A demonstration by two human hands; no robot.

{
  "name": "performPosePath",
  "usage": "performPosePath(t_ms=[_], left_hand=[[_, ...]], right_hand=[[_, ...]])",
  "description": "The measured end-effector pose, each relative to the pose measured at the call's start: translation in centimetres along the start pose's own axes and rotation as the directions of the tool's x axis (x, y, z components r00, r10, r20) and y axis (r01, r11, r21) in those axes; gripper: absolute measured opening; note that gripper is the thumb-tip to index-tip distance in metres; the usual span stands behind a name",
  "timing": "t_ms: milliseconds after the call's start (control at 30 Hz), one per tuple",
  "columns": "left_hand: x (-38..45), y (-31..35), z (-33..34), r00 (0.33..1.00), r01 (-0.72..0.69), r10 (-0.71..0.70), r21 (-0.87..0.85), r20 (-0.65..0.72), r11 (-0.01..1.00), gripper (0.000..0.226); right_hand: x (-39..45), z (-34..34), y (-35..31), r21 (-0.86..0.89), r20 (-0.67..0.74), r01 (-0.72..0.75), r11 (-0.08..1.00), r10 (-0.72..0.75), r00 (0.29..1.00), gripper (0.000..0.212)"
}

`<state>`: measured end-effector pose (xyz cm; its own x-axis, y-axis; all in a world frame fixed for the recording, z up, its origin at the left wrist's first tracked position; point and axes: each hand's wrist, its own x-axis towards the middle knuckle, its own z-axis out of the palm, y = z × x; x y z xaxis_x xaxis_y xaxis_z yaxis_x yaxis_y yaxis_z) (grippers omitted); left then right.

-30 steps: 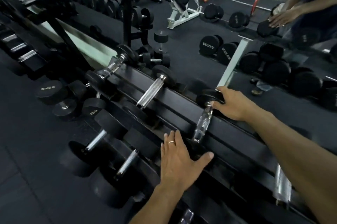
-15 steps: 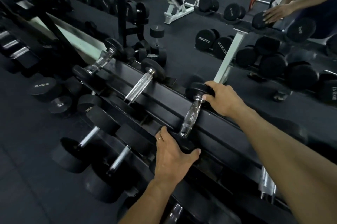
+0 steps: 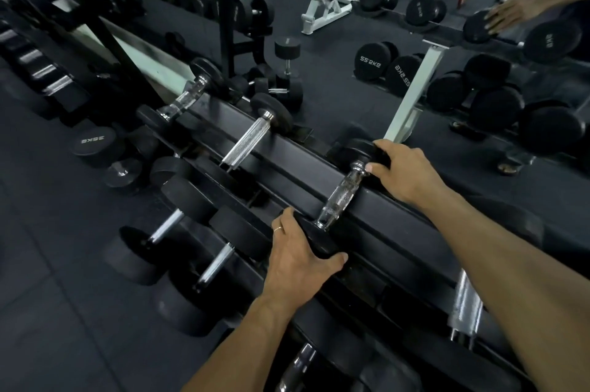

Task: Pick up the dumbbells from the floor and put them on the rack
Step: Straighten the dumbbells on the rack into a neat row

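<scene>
The dumbbell [image 3: 338, 197] is lying across the top rail of the rack [image 3: 287, 152], not on the floor. Its shiny bar runs from about 7 o'clock, near the body, up to about 1 o'clock, far from the body. So its long line points away and a little to the right.

The near black end is held by the left hand [image 3: 298, 256]. The fingers are curled over the top of that end and the thumb is stretched out along its lower edge. The far black end is held by the right hand [image 3: 404, 173]. Its fingers are wrapped round that end, and the thumb tip is touching the spot where the bar meets it. Nothing is held by the bar itself; it is bare between the two hands.

From the left hand, the bar lies at about 1 o'clock. From the right hand, the bar lies at about 7 o'clock. Both hands are right on the dumbbell, one at each end, so neither is nearer.

Two more dumbbells are resting on the same rail to the left, at about 10 o'clock, and they lie the same way. This one looks nearly lined up with them. It is likely that only a small nudge is needed, then both ends can be let go.
</scene>
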<state>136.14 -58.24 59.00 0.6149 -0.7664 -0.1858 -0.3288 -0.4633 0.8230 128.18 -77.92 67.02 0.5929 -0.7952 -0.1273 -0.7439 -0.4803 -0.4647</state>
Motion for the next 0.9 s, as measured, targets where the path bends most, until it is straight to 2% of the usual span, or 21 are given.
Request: performPosePath(t_ms=[133,233,367,467,567,733,900], left_hand=[[-0.1,-0.1,0.0,1.0,-0.003,0.003,-0.011,-0.009,1.0,0.118],[-0.4,0.1,0.2,1.0,-0.011,0.011,-0.004,-0.01,1.0,0.118],[-1.3,0.7,0.3,0.999,-0.002,0.002,-0.015,-0.033,1.0,0.12],[-3.6,1.3,0.8,0.996,-0.009,0.006,-0.037,-0.092,0.999,0.113],[-6.6,2.3,2.2,0.987,-0.03,0.027,-0.013,-0.158,0.999,0.102],[-11.2,4.6,5.7,0.984,-0.096,0.101,0.04,-0.144,0.995,0.093],[-14.7,7.4,10.0,0.996,-0.078,0.082,0.078,-0.041,0.994,0.098]], right_hand=[[0.1,0.4,0.0,0.024,-0.018,-0.007,1.0,0.007,1.0,0.034],[-0.1,0.6,0.2,-0.002,-0.002,-0.022,1.0,0.022,1.0,0.046],[-1.4,0.0,0.6,-0.177,0.098,0.004,0.984,0.014,0.995,0.069],[-3.1,-1.6,1.6,-0.338,0.078,0.124,0.933,-0.104,0.992,0.063],[-5.7,-3.3,3.3,-0.401,0.1,0.181,0.898,-0.153,0.983,0.059],[-10.7,-5.6,7.5,-0.348,0.077,0.202,0.916,-0.186,0.979,0.068],[-13.7,-8.0,11.5,-0.197,0.025,0.099,0.975,-0.096,0.995,0.079]])
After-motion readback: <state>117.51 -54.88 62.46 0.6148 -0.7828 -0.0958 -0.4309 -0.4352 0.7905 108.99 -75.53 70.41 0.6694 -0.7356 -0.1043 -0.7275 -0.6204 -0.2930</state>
